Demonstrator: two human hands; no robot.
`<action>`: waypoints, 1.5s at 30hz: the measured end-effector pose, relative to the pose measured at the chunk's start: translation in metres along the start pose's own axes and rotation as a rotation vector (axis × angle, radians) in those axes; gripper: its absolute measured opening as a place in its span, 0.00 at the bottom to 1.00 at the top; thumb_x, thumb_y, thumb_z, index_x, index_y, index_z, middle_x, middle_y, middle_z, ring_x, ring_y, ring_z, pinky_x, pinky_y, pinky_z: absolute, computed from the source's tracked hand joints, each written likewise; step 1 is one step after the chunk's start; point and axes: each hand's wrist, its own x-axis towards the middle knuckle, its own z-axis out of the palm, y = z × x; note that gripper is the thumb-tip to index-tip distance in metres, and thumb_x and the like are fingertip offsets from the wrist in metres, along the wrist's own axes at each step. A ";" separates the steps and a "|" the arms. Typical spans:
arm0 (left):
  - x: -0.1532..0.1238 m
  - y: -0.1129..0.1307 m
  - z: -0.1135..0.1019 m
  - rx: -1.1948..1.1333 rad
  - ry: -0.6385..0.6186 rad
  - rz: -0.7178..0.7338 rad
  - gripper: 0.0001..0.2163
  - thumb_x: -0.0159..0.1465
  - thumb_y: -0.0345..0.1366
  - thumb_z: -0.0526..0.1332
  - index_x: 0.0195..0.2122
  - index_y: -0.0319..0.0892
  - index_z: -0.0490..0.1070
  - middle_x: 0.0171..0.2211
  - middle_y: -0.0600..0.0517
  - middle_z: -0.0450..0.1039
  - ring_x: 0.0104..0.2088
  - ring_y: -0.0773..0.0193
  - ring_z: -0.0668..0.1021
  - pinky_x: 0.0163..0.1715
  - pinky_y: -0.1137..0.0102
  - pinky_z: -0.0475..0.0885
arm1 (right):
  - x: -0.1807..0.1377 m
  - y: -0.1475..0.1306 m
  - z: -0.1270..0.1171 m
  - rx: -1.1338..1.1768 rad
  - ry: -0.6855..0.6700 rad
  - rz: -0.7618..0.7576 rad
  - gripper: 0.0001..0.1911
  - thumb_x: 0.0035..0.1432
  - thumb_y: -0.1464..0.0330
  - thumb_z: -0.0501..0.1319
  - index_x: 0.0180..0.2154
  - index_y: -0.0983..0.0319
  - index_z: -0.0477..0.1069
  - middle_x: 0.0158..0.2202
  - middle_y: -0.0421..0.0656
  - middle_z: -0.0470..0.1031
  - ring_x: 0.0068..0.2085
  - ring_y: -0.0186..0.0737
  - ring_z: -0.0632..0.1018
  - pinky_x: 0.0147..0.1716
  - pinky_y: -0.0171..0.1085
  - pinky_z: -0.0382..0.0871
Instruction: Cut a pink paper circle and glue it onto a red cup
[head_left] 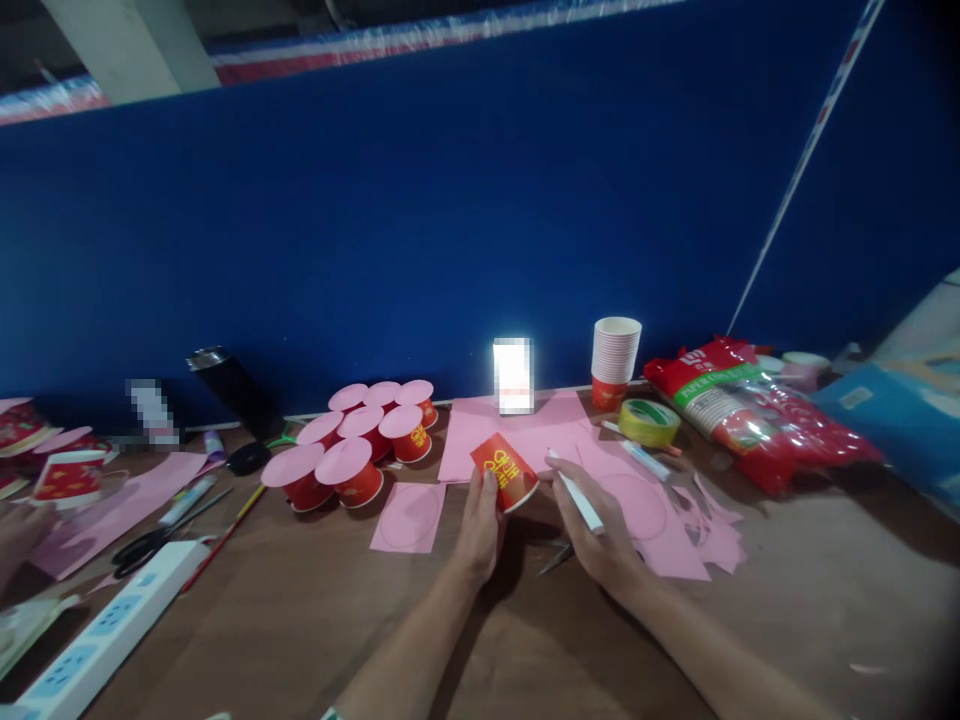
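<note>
My left hand is closed round a red paper cup, tilted with its mouth toward the right. My right hand grips a white glue stick whose tip points at the cup's rim. Both hands hover over pink paper sheets on the brown table. A pink paper square with a traced circle lies just left of my left hand. Scissors peek out between my wrists.
Several red cups capped with pink discs stand at the left. A stack of white cups, a green tape roll and a red bag sit at the right. A power strip, black scissors and another person's hand are at far left.
</note>
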 end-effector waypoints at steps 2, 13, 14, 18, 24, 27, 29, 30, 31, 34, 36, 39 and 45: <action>0.001 -0.001 0.000 -0.028 -0.039 0.001 0.20 0.59 0.48 0.62 0.49 0.43 0.71 0.50 0.47 0.74 0.54 0.54 0.73 0.56 0.59 0.65 | -0.001 0.003 0.000 -0.045 -0.042 -0.001 0.16 0.65 0.64 0.54 0.52 0.58 0.68 0.48 0.48 0.75 0.52 0.47 0.74 0.49 0.45 0.73; -0.001 0.001 0.001 -0.053 -0.077 -0.001 0.17 0.57 0.43 0.65 0.44 0.40 0.73 0.44 0.47 0.77 0.48 0.56 0.76 0.53 0.61 0.67 | 0.002 0.005 -0.003 -0.146 -0.052 0.017 0.16 0.66 0.64 0.51 0.53 0.60 0.66 0.51 0.50 0.74 0.52 0.46 0.74 0.53 0.48 0.68; -0.002 0.001 0.002 -0.036 -0.063 -0.006 0.16 0.56 0.43 0.66 0.43 0.40 0.73 0.42 0.47 0.77 0.46 0.56 0.77 0.51 0.62 0.68 | 0.003 0.006 -0.003 -0.141 -0.048 0.022 0.17 0.66 0.64 0.51 0.53 0.60 0.66 0.51 0.50 0.74 0.53 0.46 0.74 0.53 0.48 0.68; -0.004 0.003 0.005 0.012 0.015 0.002 0.16 0.54 0.43 0.68 0.39 0.39 0.72 0.38 0.48 0.78 0.38 0.61 0.79 0.46 0.66 0.71 | 0.001 0.010 -0.001 -0.116 -0.070 0.056 0.18 0.65 0.63 0.52 0.54 0.60 0.65 0.51 0.50 0.74 0.52 0.46 0.74 0.52 0.47 0.69; -0.001 -0.001 -0.002 0.113 0.010 0.030 0.19 0.57 0.47 0.64 0.44 0.42 0.68 0.43 0.46 0.76 0.43 0.57 0.78 0.47 0.63 0.71 | 0.002 0.012 -0.001 -0.105 -0.062 0.045 0.19 0.65 0.63 0.51 0.55 0.60 0.64 0.50 0.50 0.74 0.51 0.47 0.75 0.53 0.49 0.69; 0.002 -0.004 -0.008 0.220 0.046 0.044 0.22 0.59 0.50 0.60 0.49 0.42 0.67 0.50 0.44 0.73 0.49 0.56 0.75 0.51 0.62 0.68 | 0.006 0.005 -0.005 -0.112 0.019 -0.056 0.17 0.65 0.64 0.52 0.53 0.60 0.67 0.51 0.50 0.73 0.53 0.47 0.73 0.53 0.48 0.68; 0.004 -0.006 -0.012 0.277 0.047 0.056 0.23 0.61 0.52 0.58 0.51 0.42 0.67 0.52 0.44 0.71 0.52 0.56 0.74 0.54 0.63 0.66 | 0.007 0.001 -0.008 -0.113 0.053 -0.116 0.15 0.65 0.66 0.53 0.51 0.60 0.69 0.49 0.49 0.74 0.51 0.46 0.74 0.52 0.47 0.69; 0.004 -0.007 -0.012 0.291 0.025 0.057 0.24 0.61 0.52 0.57 0.52 0.41 0.67 0.52 0.44 0.72 0.52 0.56 0.73 0.54 0.62 0.65 | 0.007 -0.001 -0.009 -0.112 0.061 -0.135 0.14 0.64 0.66 0.54 0.49 0.59 0.70 0.48 0.48 0.75 0.49 0.46 0.75 0.50 0.46 0.70; 0.004 -0.007 -0.013 0.299 -0.005 0.055 0.24 0.62 0.52 0.56 0.52 0.40 0.67 0.52 0.44 0.72 0.52 0.55 0.73 0.55 0.61 0.65 | 0.007 -0.002 -0.010 -0.111 0.069 -0.145 0.13 0.64 0.66 0.54 0.48 0.59 0.71 0.46 0.48 0.76 0.48 0.45 0.76 0.49 0.45 0.72; 0.003 -0.006 -0.013 0.349 -0.050 0.070 0.24 0.63 0.52 0.54 0.52 0.39 0.69 0.51 0.43 0.73 0.52 0.53 0.73 0.54 0.59 0.65 | 0.005 -0.003 -0.009 -0.100 0.082 -0.131 0.12 0.63 0.66 0.55 0.46 0.60 0.71 0.43 0.48 0.77 0.44 0.45 0.78 0.46 0.44 0.74; 0.003 -0.005 -0.012 0.429 -0.027 0.104 0.23 0.63 0.51 0.55 0.51 0.39 0.70 0.50 0.44 0.73 0.52 0.53 0.73 0.55 0.59 0.64 | 0.003 -0.003 -0.007 -0.072 0.059 -0.099 0.11 0.63 0.66 0.55 0.46 0.60 0.70 0.42 0.48 0.77 0.43 0.45 0.78 0.44 0.43 0.74; 0.002 -0.004 -0.012 0.507 -0.028 0.116 0.22 0.63 0.50 0.56 0.51 0.40 0.69 0.50 0.44 0.73 0.52 0.54 0.73 0.56 0.60 0.63 | 0.001 -0.002 -0.005 -0.005 0.015 -0.057 0.09 0.63 0.67 0.55 0.45 0.60 0.68 0.39 0.48 0.77 0.39 0.43 0.79 0.41 0.42 0.75; -0.002 -0.001 -0.004 0.600 -0.060 0.132 0.23 0.62 0.51 0.56 0.51 0.40 0.67 0.49 0.43 0.73 0.50 0.55 0.73 0.52 0.62 0.66 | 0.002 -0.005 -0.006 -0.055 0.062 -0.099 0.07 0.61 0.69 0.58 0.42 0.60 0.69 0.36 0.45 0.77 0.36 0.41 0.79 0.37 0.38 0.75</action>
